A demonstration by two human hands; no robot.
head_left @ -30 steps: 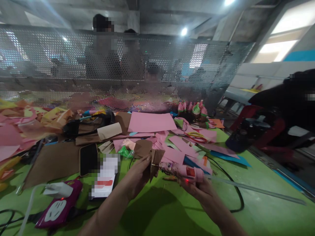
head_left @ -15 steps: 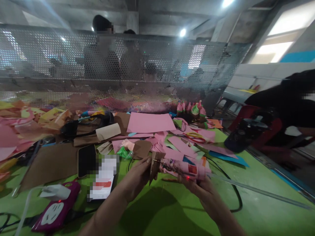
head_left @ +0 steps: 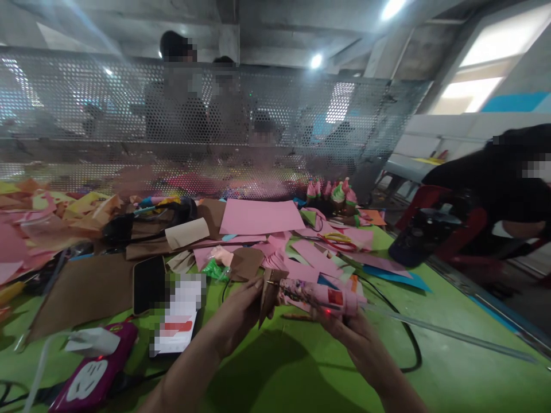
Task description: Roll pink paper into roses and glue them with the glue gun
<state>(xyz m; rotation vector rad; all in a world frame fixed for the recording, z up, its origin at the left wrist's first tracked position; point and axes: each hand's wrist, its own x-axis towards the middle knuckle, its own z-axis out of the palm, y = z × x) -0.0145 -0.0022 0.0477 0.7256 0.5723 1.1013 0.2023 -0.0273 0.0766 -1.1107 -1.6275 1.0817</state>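
Brown card piece [head_left: 267, 295], centre of the frame, stays pinched in the left hand [head_left: 241, 310] while the right hand [head_left: 350, 328] keeps wrapped round the pink glue gun [head_left: 316, 293], barely a shift there, so tip and card remain lined up!

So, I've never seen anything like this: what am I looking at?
There's no machine, only a person working bare-handed, seen by a camera worn on the head that looks forward and down. The left hand holds a small brown piece. The right hand holds a pink tool, apparently a glue gun, its tip pointing at that piece. On the green table are a pink sheet, scissors, a dark phone, a lit phone and a purple power strip with a white plug.
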